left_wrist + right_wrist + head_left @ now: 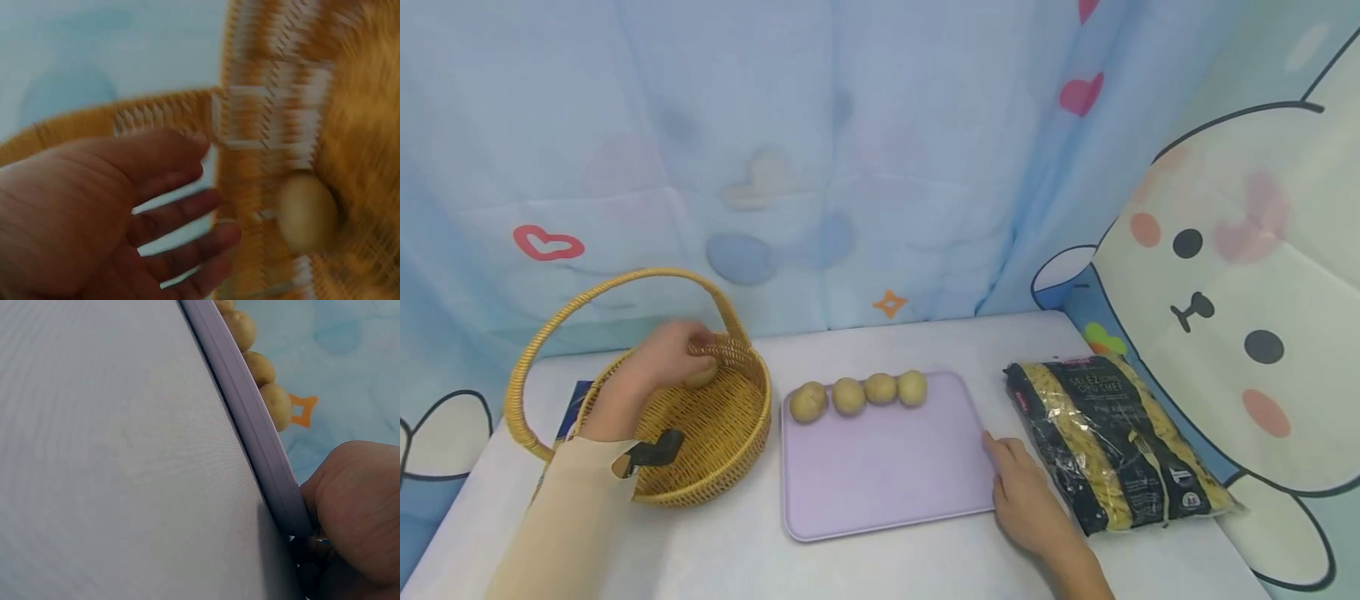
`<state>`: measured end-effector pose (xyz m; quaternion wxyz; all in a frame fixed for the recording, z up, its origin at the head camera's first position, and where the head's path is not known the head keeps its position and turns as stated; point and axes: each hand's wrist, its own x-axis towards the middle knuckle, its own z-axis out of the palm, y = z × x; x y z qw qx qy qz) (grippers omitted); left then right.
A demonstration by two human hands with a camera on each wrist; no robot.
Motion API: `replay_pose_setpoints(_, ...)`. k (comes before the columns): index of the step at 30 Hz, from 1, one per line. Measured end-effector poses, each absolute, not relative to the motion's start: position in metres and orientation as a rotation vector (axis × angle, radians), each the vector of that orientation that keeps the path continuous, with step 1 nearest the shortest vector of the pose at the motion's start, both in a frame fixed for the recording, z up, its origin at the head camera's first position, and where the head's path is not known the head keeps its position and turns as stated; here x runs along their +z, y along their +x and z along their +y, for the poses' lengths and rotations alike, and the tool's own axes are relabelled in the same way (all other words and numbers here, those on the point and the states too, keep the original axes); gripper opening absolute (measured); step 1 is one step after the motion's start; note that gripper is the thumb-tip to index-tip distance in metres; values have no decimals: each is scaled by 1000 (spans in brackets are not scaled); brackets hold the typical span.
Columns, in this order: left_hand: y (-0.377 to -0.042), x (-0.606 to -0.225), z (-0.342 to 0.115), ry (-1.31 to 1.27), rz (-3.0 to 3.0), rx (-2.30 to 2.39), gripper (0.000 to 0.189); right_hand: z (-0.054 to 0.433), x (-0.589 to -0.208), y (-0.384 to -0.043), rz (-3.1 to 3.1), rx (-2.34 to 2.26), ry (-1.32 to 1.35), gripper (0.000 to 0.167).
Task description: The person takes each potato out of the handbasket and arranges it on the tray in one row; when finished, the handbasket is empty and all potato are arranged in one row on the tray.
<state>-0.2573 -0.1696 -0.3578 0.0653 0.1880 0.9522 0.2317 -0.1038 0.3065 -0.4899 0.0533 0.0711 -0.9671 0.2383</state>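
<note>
Inside the wicker basket (pixel 722 442), my left hand (pixel 664 358) reaches beneath the arched handle. Its fingers are loosely bent in the left wrist view, with a gap between them and a potato (pixel 306 214) by the basket wall; that view is blurred. My right hand (pixel 1030 500) holds the right edge of a lilac tray (pixel 887 467), thumb at the rim and the other fingers partly hidden below it. A row of several potatoes (pixel 848 397) lies along the tray's far edge, toward its left.
A bag of pasta (pixel 1112 442) lies right of the tray, close to my right hand. Behind the basket's left side, a dark blue item (pixel 574 408) is mostly hidden. A patterned curtain (pixel 865 167) hangs along the back edge of the white table (pixel 715 550).
</note>
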Motion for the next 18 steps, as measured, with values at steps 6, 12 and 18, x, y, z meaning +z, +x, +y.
replay_pose_setpoints(6,-259,-376,-184,590,2806,687,39,308,-491,-104,-2945,733,214,53)
replay_pose_setpoints(12,-263,-386,-184,613,2814,593,35,309,-491,-104,-2947,748,205,54)
replay_pose_setpoints(18,-267,-393,-185,539,2832,481,44,309,-493,-105,-2970,750,191,54)
